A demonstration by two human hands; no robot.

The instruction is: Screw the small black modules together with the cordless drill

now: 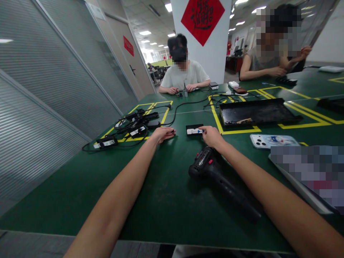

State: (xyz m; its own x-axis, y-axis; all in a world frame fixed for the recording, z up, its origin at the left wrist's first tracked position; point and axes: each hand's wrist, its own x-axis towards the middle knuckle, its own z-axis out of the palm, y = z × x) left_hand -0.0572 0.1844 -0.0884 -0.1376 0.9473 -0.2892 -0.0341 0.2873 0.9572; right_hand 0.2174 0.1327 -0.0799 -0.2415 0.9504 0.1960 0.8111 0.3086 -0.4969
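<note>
My left hand (163, 134) rests low over the green table, fingers pinched together around a small dark piece that is too small to name. To its right lies a small black box (189, 128) with a white and blue strip (192, 131) along its near side. The fingertips of my right hand (213, 137) are closed at the box's right end, touching the strip there; what they pinch is hidden. Below my right hand, a black hand-held power tool (212, 168) with red buttons lies on its side, touched by neither hand.
Tangled black cables and adapters (139, 123) lie at left inside yellow tape. A black metal tray (252, 111) sits at right, with a patterned phone (274, 141) nearer me. Two people (185, 73) work across the table (150, 200). A blurred flat item (309, 179) is at right.
</note>
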